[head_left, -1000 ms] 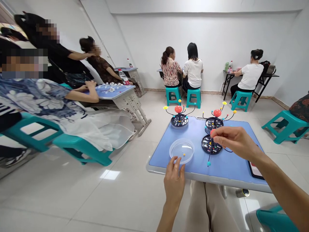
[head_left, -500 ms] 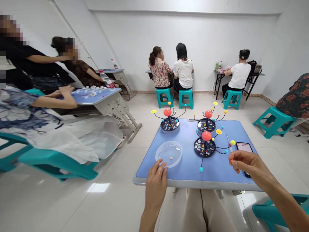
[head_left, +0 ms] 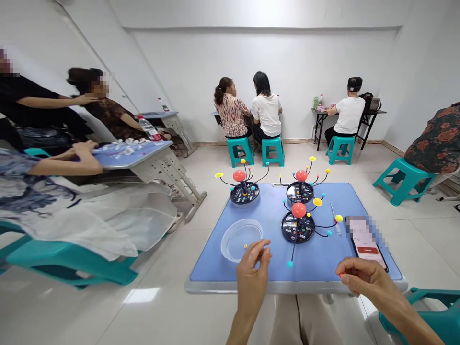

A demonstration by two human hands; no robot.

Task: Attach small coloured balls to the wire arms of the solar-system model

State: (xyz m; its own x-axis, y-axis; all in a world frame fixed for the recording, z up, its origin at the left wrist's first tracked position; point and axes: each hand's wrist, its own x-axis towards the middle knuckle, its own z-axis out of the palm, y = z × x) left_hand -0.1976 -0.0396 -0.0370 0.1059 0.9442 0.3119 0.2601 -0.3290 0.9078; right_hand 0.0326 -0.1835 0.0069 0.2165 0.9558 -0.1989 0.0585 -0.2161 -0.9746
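My right hand, over the table's near right edge, pinches a small red ball between thumb and fingertips. My left hand is raised at the near edge with its fingers curved and apart, holding nothing. Just behind it is a round clear plastic dish with a small orange bead in it. Between and beyond my hands stands a solar system model with a red sun ball, a black round base and coloured balls on curved black arms.
Two more such models, one at the back left and one at the back right, stand on the blue table. A phone and a screwdriver lie at the right. A teal stool is close on my right; other people sit at tables around.
My left hand has moved right, away from the dish's near rim. My right hand has come slightly lower and left, still pinching the red ball. The camera view has shifted a little.
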